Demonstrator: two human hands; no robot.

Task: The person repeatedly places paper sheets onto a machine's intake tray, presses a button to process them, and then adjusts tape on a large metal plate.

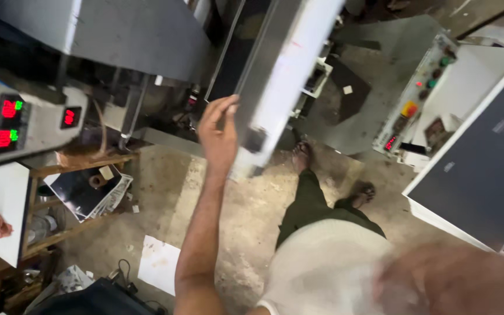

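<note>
Left hand: centre of the frame, arm reaching up from the lower middle; fingers curled round the left edge of a long white-and-grey board, thumb side hidden behind it. The board runs slantwise from the top centre down to mid-frame, its lower end just above the person's foot.

Right hand: lower right corner, very close to the camera and blurred; whether it is open or closed cannot be told, and nothing is seen in it.

Surroundings: grey control box with red and green lit displays, upper left. Wooden shelf below it, carrying stacked dark sheets. White sheet of paper on the concrete floor, lower centre. Control panel with coloured buttons, upper right. Large dark sheet with white border, right edge.
</note>
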